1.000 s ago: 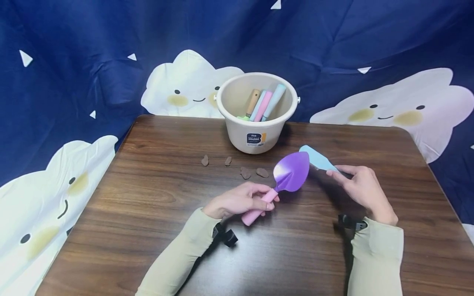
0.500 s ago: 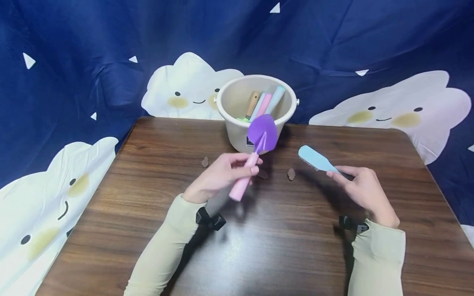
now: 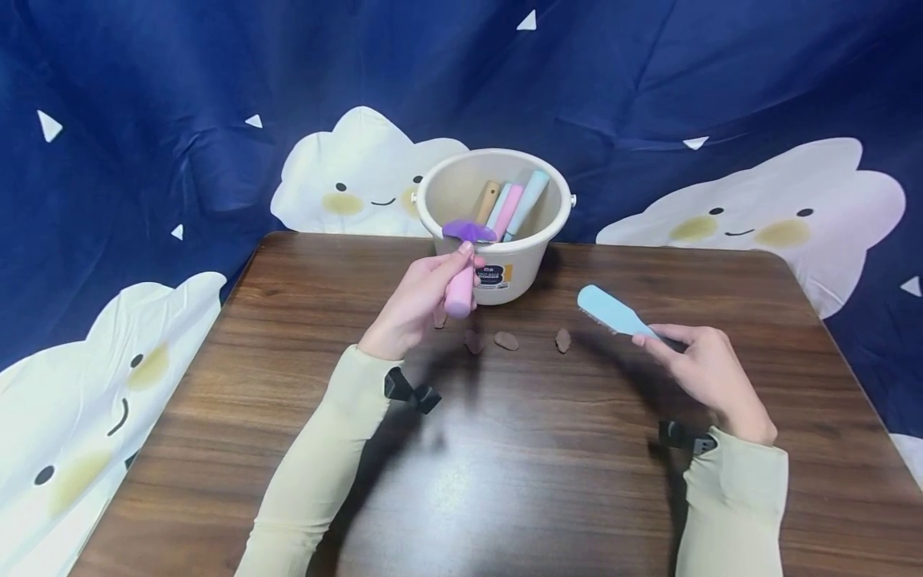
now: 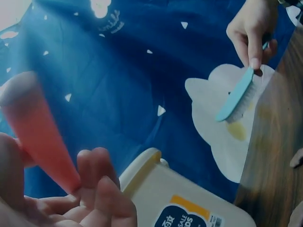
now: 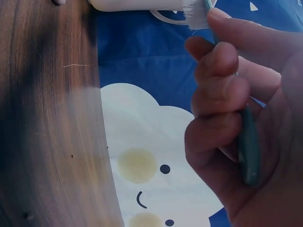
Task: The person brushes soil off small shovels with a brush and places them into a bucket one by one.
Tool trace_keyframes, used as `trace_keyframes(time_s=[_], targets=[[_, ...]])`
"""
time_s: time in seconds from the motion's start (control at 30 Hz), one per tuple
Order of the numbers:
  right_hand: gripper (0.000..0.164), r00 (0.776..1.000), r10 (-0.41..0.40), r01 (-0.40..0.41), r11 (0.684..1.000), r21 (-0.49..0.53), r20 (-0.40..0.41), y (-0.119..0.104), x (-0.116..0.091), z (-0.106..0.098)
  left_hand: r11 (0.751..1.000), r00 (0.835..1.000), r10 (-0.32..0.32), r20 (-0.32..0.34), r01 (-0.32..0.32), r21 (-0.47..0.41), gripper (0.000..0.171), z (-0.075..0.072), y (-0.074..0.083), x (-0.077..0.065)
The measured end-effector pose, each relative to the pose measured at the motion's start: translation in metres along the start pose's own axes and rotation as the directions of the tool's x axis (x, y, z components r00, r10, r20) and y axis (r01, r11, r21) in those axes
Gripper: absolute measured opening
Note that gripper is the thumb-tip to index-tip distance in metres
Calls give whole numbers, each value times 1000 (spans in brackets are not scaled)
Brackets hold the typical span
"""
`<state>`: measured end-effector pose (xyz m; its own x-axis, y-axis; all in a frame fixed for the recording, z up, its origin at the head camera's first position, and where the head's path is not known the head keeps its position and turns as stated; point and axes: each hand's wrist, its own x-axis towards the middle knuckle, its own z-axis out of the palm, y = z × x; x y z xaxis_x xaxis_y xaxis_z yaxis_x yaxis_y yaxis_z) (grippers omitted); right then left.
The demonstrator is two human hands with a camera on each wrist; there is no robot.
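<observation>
My left hand (image 3: 414,308) holds a garden trowel by its pink handle (image 3: 461,295), at the front left of a beige bucket (image 3: 532,268). The purple blade (image 3: 469,232) lies over the bucket's rim, tipped away so little of its face shows; whether it touches the rim I cannot tell. In the left wrist view only the pink handle (image 4: 40,135) appears, the blade being hidden. On the right, my right hand (image 3: 717,377) grips a light blue brush (image 3: 613,311) above the table. Its white bristles (image 5: 195,14) show in the right wrist view.
Inside the bucket lean several tool handles: a wooden one (image 3: 486,202), a pink one (image 3: 508,212) and light blue ones. Several small brown pieces lie on the brown table (image 3: 505,465), one (image 3: 562,340) near the brush. A blue cloud-patterned curtain (image 3: 216,72) hangs behind.
My left hand has carried the trowel from mid-table, leftward and forward to the bucket, and its blade has tipped away over the rim. The right hand with the brush has stayed nearly still.
</observation>
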<state>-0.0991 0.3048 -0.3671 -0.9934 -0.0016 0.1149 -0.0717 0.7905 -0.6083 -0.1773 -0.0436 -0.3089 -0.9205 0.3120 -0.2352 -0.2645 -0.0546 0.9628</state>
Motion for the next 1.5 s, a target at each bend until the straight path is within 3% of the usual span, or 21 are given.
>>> trace_keyframes(time_s=[0.13, 0.33, 0.57, 0.93, 1.03, 1.23, 1.5], targets=[[44, 1000, 8, -8, 1000, 13, 12, -1, 0, 0, 999, 1000, -9, 5, 10, -37, 53, -2, 2, 3], [41, 1000, 1, -1, 1000, 27, 19, -3, 0, -2, 998, 999, 33, 8, -32, -53, 54, -4, 7, 4], [40, 998, 25, -27, 999, 30, 61, -2, 0, -4, 1000, 1000, 28, -14, -28, 5, 55, -6, 11, 1], [37, 976, 104, -97, 994, -47, 189, 3, -1, -4, 986, 998, 37, 53, -45, 163, 46, -9, 0, -9], [37, 970, 129, -113, 990, -84, 208, 6, -4, -3, 961, 994, 65, 90, -86, 262, 36, -13, -6, -14], [38, 965, 196, -174, 975, -137, 171, 14, -12, 3, 873, 980, 120, 158, -180, 452, 20, -23, -20, -23], [36, 968, 218, -190, 962, -197, 127, 16, -23, 12, 788, 974, 124, 191, -214, 577, 19, -31, -32, -35]])
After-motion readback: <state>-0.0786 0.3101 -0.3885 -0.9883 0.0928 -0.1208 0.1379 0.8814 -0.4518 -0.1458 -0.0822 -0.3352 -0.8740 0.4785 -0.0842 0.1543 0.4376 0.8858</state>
